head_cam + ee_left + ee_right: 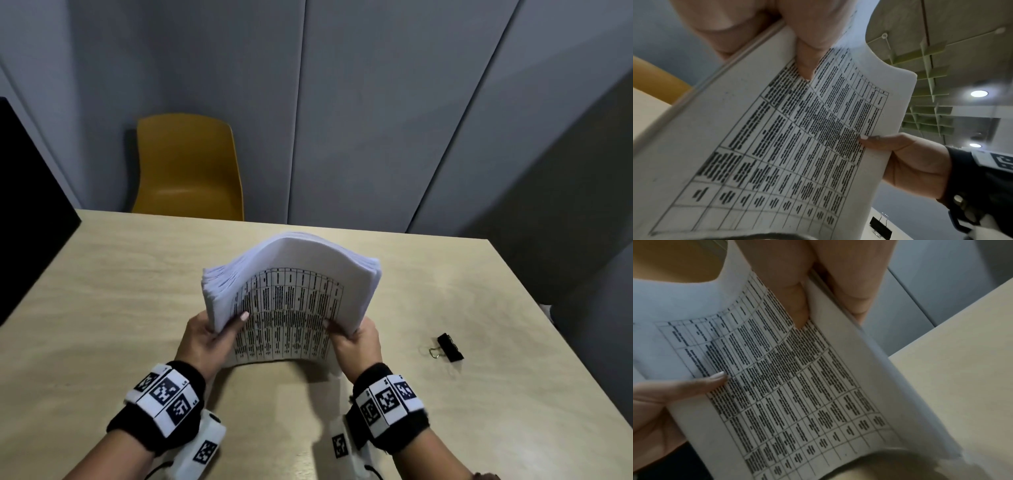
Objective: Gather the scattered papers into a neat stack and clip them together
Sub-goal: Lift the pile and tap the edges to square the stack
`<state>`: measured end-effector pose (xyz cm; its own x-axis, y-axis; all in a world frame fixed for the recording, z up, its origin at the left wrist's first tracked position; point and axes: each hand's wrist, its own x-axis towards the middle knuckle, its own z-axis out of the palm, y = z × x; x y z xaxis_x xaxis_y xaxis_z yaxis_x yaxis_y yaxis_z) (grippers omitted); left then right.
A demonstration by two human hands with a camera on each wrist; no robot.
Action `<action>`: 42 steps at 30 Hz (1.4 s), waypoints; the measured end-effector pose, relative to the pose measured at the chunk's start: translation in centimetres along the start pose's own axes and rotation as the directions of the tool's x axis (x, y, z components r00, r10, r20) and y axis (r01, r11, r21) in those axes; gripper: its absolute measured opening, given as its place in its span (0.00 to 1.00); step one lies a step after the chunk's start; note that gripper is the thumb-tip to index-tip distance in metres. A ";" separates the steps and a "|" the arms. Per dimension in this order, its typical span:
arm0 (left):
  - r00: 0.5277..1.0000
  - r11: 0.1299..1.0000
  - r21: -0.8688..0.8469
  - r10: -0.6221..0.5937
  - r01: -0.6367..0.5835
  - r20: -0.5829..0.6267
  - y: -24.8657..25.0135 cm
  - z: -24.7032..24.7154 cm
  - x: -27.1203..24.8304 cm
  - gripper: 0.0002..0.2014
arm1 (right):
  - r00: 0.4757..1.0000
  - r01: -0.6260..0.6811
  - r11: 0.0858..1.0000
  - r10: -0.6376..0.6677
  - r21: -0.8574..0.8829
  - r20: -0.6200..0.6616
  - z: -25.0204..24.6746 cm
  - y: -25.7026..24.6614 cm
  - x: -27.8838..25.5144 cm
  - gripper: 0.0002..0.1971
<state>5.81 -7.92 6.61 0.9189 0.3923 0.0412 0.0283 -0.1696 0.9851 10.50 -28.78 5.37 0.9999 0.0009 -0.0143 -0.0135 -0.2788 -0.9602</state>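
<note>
My left hand (205,337) and right hand (356,339) each grip a side of the stack of papers (291,301), thumbs on the printed top sheet, stack bowed upward, standing on its near edge mid-table (120,291). Binder clip (449,346) lies apart near the table's right edge.

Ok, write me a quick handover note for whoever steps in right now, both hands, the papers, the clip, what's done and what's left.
Left hand: grips the left edge of the paper stack, thumb on the printed top sheet.
Right hand: grips the right edge the same way.
The stack is gathered and held bowed above the table; its far edges look fanned, not yet square.
The black binder clip lies on the table to the right of the right hand, untouched.
Done: papers collected into one stack.
Left: square the edges, pick up the clip, clip the stack.
</note>
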 end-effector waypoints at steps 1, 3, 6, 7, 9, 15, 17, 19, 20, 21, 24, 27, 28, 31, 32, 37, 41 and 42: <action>1.000 1.000 0.002 -0.026 0.026 0.003 -0.2 0.0 0.0 0.09 | 1.000 -0.009 1.000 0.009 -0.022 0.015 0.1 0.3 0.0 0.07; 0.998 0.998 0.034 -0.048 0.047 0.032 -0.6 0.0 -0.1 0.08 | 0.999 -0.024 0.997 0.027 -0.077 0.040 0.1 0.6 -0.1 0.10; 0.998 0.997 0.058 -0.054 0.052 0.035 -0.9 -0.4 -0.2 0.05 | 0.998 -0.006 0.999 0.008 -0.037 0.063 -0.6 0.4 -0.2 0.18; 0.998 0.997 0.036 -0.067 0.067 0.007 -0.9 -0.5 -0.2 0.05 | 0.998 -0.009 0.999 0.011 -0.036 0.062 -1.0 0.4 -0.2 0.23; 0.994 0.994 -0.049 -0.096 0.094 -0.045 -0.8 -0.6 -0.2 0.07 | 0.998 -0.058 0.996 0.060 -0.065 0.016 -1.7 1.0 -0.2 0.36; 0.981 0.834 -0.530 -0.194 0.152 -0.024 0.2 -0.2 -0.2 0.10 | 0.935 -0.353 0.829 0.290 0.433 0.206 -2.0 2.1 -0.3 0.59; 0.974 0.791 -0.577 -0.221 0.204 0.042 0.4 0.1 -0.5 0.08 | 0.902 -0.401 0.758 0.229 0.513 0.367 -1.6 1.7 -0.7 0.47; 0.967 0.785 -0.565 -0.224 0.254 0.123 0.4 0.5 -1.0 0.17 | 0.904 -0.381 0.697 0.142 0.608 0.404 -1.3 1.2 -0.9 0.23; 0.963 0.788 -0.553 -0.228 0.271 0.146 0.4 0.6 -1.1 0.24 | 0.916 -0.358 0.656 0.111 0.664 0.385 -1.3 1.0 -0.8 0.15; 0.962 0.790 -0.550 -0.221 0.271 0.157 0.3 0.6 -1.2 0.30 | 0.929 -0.328 0.638 0.084 0.697 0.360 -1.5 0.9 -0.6 0.14; 0.966 0.686 -0.681 -0.205 0.256 0.157 0.7 -1.3 -0.3 0.27 | 0.944 -0.299 0.701 0.120 0.647 0.306 -3.0 1.0 0.1 0.24; 0.957 0.623 -0.727 -0.199 0.290 0.211 0.6 -5.1 1.2 0.24 | 0.955 -0.275 0.779 0.155 0.563 0.253 -4.9 2.2 0.6 0.26; 0.954 0.683 -0.668 -0.179 0.296 0.240 0.7 -6.1 1.5 0.24 | 0.957 -0.262 0.805 0.146 0.532 0.250 -5.3 2.3 0.6 0.26; 0.924 0.864 -0.405 -0.157 0.299 0.348 0.8 -6.9 1.5 0.33 | 0.966 -0.198 0.884 0.103 0.423 0.237 -6.1 2.3 0.6 0.07; 0.924 0.906 -0.323 -0.153 0.272 0.350 0.7 -6.7 1.4 0.39 | 0.971 -0.170 0.910 0.089 0.377 0.221 -5.9 2.1 0.6 0.10; 0.983 0.975 -0.217 -0.017 0.057 0.181 -0.3 -4.4 1.5 0.19 | 0.980 -0.062 0.959 0.006 0.275 0.198 -4.9 1.6 0.5 0.16; 0.996 0.991 -0.132 -0.004 0.016 0.090 -1.0 -3.9 1.5 0.11 | 0.990 0.011 0.961 -0.049 0.276 0.133 -4.3 1.9 0.4 0.10; 0.997 0.995 -0.099 -0.011 0.018 0.073 -1.3 -3.9 1.4 0.12 | 0.992 0.033 0.961 -0.066 0.273 0.111 -4.4 1.9 0.3 0.15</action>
<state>5.53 -3.64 5.99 0.9448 0.3272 0.0183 0.0055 -0.0717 0.9974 10.85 -33.51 4.75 0.9919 0.1254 0.0179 0.0188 -0.0057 -0.9998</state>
